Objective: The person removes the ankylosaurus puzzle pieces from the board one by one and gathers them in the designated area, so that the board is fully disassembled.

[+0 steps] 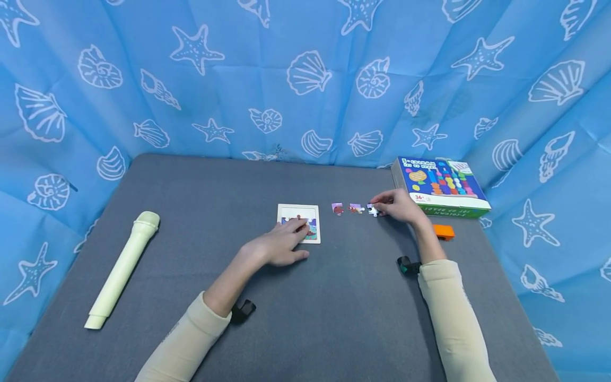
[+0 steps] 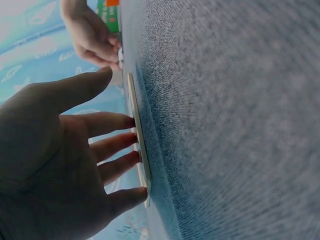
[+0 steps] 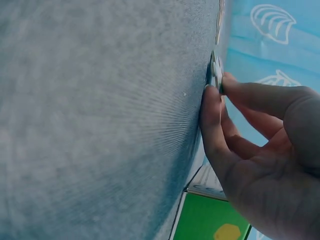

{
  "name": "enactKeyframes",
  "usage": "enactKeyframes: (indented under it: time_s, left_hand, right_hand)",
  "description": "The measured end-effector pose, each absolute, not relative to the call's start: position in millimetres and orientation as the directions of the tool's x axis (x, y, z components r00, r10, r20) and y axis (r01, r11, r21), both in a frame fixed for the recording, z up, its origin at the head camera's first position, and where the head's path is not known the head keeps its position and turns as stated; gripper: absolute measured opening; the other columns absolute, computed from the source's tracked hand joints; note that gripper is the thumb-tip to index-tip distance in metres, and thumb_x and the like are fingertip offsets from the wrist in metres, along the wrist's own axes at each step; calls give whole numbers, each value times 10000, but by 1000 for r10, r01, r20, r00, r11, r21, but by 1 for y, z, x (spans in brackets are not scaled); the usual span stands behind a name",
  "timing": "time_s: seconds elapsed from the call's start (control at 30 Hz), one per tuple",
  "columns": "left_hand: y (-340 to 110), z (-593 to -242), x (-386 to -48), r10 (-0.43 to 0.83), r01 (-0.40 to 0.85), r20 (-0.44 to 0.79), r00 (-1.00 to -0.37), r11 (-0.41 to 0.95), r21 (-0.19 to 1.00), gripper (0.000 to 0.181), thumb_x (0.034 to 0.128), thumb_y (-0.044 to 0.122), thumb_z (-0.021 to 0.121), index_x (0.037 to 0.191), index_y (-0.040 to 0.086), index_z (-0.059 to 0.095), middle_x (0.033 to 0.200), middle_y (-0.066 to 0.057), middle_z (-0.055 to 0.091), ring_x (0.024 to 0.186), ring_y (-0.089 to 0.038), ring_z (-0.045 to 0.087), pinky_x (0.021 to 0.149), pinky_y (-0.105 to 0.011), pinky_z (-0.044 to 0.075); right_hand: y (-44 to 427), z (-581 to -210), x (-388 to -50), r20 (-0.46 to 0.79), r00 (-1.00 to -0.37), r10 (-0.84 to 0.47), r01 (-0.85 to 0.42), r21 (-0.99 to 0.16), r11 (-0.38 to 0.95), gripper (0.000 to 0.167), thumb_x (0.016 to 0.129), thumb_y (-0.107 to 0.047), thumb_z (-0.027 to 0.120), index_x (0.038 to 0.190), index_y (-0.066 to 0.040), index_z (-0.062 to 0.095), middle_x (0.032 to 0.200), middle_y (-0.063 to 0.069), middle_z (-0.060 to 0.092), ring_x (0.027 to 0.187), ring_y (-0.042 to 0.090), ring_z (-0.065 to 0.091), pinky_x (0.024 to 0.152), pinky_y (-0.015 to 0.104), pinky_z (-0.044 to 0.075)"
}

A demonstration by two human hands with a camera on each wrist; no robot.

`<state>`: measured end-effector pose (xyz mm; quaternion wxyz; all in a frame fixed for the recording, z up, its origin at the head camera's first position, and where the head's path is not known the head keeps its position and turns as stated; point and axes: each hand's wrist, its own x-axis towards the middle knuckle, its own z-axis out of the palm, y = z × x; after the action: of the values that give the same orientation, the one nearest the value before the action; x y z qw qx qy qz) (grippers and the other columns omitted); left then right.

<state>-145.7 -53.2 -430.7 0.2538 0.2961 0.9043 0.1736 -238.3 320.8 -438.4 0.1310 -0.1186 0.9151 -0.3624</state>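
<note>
A small square puzzle with a pale frame (image 1: pixel 312 208) lies flat on the table, its picture partly filled in. My left hand (image 1: pixel 279 244) rests on it with fingers spread; in the left wrist view the fingertips (image 2: pixel 131 122) touch the board. To the right, my right hand (image 1: pixel 398 206) pinches a jigsaw piece (image 1: pixel 373 210) between thumb and fingers, seen edge-on in the right wrist view as a thin piece (image 3: pixel 217 72). Two more loose pieces, a purple and red one (image 1: pixel 337 208) and another (image 1: pixel 356 208), lie in a row between board and right hand.
A colourful toy box (image 1: pixel 444 185) stands at the back right, with an orange block (image 1: pixel 444 232) in front of it. On the left lies a pale green microphone-shaped object (image 1: pixel 124 270). A blue shell-patterned curtain (image 1: pixel 267 79) hangs behind the grey table (image 1: pixel 334 318).
</note>
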Motion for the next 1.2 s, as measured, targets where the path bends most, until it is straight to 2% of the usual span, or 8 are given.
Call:
enactKeyframes:
  time_s: [0.23, 0.3, 0.47, 0.53, 0.77, 1.0, 1.2]
  left_hand:
    - [-57, -430, -145, 642, 447, -345, -685, 743, 498, 753, 1141, 411, 541, 1741, 96, 214, 1853, -113, 100, 1737, -299, 57, 1400, -591, 103]
    - [-62, -440, -149, 668, 458, -311, -676, 712, 533, 760, 1139, 470, 517, 1742, 113, 222, 1854, -114, 99, 1737, -302, 47, 1404, -575, 101]
    - [-72, -439, -148, 680, 457, -289, -674, 691, 560, 760, 1137, 449, 527, 1729, 66, 242, 1847, -155, 102, 1733, -338, 52, 1410, -531, 113]
    - [-73, -429, -143, 656, 436, -319, -684, 719, 542, 748, 1135, 382, 552, 1719, 29, 247, 1842, -172, 109, 1729, -361, 66, 1408, -534, 123]
    - [-86, -429, -138, 627, 438, -339, -701, 754, 489, 734, 1138, 416, 547, 1723, 71, 269, 1847, -126, 116, 1725, -372, 80, 1396, -557, 164]
    - [-92, -426, -131, 622, 440, -345, -702, 761, 477, 740, 1136, 425, 548, 1719, 59, 276, 1844, -137, 132, 1718, -370, 127, 1388, -557, 199]
    - [-90, -425, -124, 595, 430, -365, -716, 787, 442, 733, 1135, 439, 550, 1713, 63, 301, 1829, -125, 200, 1704, -336, 195, 1365, -551, 273]
  right_hand:
    - [317, -437, -238, -168, -948, -270, -95, -660, 745, 250, 1076, -42, 626, 1257, 74, 753, 1204, 313, 757, 848, 195, 693, 722, 178, 545]
    - [318, -436, -237, -169, -951, -261, -88, -659, 747, 254, 1079, -46, 623, 1262, 76, 750, 1208, 315, 755, 842, 190, 688, 717, 177, 541]
    - [318, -437, -235, -170, -957, -236, -65, -666, 743, 278, 1091, -80, 623, 1294, 70, 737, 1224, 311, 747, 833, 173, 685, 717, 189, 548]
    - [319, -436, -233, -170, -958, -232, -59, -675, 735, 285, 1097, -97, 624, 1305, 63, 734, 1226, 307, 744, 835, 171, 691, 728, 200, 566]
    - [313, -431, -228, -147, -952, -268, -70, -749, 659, 324, 1094, -137, 651, 1347, 54, 715, 1300, 313, 731, 913, 193, 749, 824, 247, 639]
    - [292, -427, -223, -159, -933, -324, -58, -821, 568, 335, 1093, -178, 666, 1360, 16, 722, 1288, 291, 726, 955, 270, 712, 848, 247, 609]
    - [261, -431, -221, -168, -910, -378, -54, -858, 511, 301, 1082, -161, 681, 1311, 24, 742, 1262, 281, 738, 915, 159, 722, 864, 280, 644]
